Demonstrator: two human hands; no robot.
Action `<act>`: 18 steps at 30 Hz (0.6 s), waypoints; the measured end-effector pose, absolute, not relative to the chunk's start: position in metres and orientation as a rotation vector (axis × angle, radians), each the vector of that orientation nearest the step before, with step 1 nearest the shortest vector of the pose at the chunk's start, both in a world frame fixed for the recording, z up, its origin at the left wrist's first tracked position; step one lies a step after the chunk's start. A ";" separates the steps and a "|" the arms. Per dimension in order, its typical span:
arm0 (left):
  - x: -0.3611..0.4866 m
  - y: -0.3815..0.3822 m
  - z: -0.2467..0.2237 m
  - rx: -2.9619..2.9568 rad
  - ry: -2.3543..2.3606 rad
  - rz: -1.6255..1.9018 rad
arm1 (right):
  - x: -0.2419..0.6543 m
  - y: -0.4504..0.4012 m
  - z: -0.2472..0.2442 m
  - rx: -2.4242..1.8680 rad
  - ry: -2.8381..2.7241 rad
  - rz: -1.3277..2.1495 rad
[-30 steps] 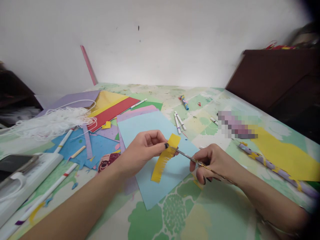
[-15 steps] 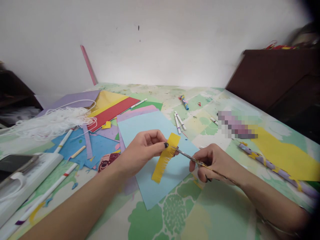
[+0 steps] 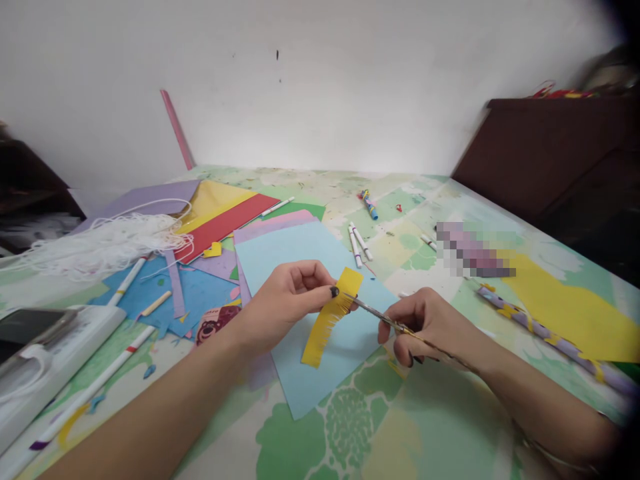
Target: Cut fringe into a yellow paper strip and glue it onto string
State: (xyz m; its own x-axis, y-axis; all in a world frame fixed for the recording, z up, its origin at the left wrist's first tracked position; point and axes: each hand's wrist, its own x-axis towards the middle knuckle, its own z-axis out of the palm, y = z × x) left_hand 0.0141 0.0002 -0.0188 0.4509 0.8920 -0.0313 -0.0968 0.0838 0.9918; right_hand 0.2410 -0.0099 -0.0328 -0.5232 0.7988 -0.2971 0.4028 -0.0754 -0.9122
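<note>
A yellow paper strip with a fringe of cuts along its right edge is pinched between the thumb and fingers of my left hand. My right hand is closed around the handles of a pair of scissors. The blade tips meet the fringed edge of the strip, close to my left thumb. Beneath both hands lies a light blue sheet of paper, with lilac and pink sheets partly under it.
To the left lie white cord, blue paper, a red strip and a power strip with a phone on it. Markers stand beyond the blue sheet. Right are yellow paper and a decorated lilac roll.
The yellow strip's top has shifted slightly right and down, and its lower end has swung a little left. Both hands stay almost in place.
</note>
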 end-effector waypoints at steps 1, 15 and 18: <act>0.014 0.000 -0.019 1.275 0.811 0.872 | 0.241 -0.010 -0.033 -1.301 -1.870 1.625; 0.014 0.000 -0.019 1.276 0.822 0.869 | 0.241 -0.009 -0.034 -1.334 -1.889 1.596; 0.014 0.000 -0.019 1.277 0.821 0.870 | 0.241 -0.010 -0.033 -1.332 -1.888 1.595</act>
